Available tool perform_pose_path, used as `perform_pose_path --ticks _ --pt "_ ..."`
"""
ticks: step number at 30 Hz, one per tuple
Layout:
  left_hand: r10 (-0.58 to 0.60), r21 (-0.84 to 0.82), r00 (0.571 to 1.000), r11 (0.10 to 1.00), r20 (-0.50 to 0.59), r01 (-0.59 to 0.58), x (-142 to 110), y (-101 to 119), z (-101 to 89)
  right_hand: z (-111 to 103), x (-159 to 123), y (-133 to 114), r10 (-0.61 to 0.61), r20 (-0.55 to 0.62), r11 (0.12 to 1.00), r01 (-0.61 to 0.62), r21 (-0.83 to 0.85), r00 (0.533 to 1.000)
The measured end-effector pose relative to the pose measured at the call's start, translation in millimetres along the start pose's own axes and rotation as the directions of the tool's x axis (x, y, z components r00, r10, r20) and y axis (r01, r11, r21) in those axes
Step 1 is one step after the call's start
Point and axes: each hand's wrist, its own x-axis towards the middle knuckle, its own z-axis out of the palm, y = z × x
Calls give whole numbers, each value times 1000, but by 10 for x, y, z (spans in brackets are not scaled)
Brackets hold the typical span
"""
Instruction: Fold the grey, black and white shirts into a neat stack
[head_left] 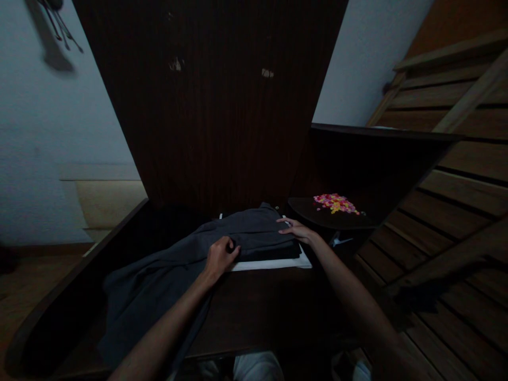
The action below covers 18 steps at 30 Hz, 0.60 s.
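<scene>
A dark grey garment that looks like trousers lies across a dark wooden surface, its loose end trailing to the lower left. Beneath its right part are a black folded layer and a white flat layer, whose near edge shows. My left hand rests at the garment's near edge with curled fingers, closed on the cloth as far as I can see. At the right end, my right hand touches the cloth, its fingers stretched out and apart.
A tall dark wooden panel rises behind the surface. To the right, a shelf bears a pile of small pink and yellow pieces. Wooden slats stand at the far right. A raised edge borders the left side.
</scene>
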Motion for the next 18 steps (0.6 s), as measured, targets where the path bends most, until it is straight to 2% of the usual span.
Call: perform_pose_path --ticks 3,5,7,10,13,16,18 --pt "210 192 978 960 1 -206 32 74 -41 8 -62 -5 4 0 1000 -4 -31 1000" --pt "299 267 950 912 90 -312 78 108 -56 25 -102 -20 -9 6 1000 9 -26 1000" --pt "325 289 924 881 203 -374 138 117 -62 51 -125 -32 -31 -3 999 31 31 1000" --pt "294 243 915 900 275 -362 233 101 -79 109 -114 -40 -71 -83 977 86 196 994" --pt "250 148 947 948 204 -282 319 90 -127 183 -67 -37 -74 -141 940 116 321 987" --pt "237 87 964 965 122 -248 387 104 -187 248 -17 -32 -11 -124 937 54 345 992" --pt "240 78 965 966 105 -248 416 115 -211 272 14 -36 22 -104 940 15 342 994"
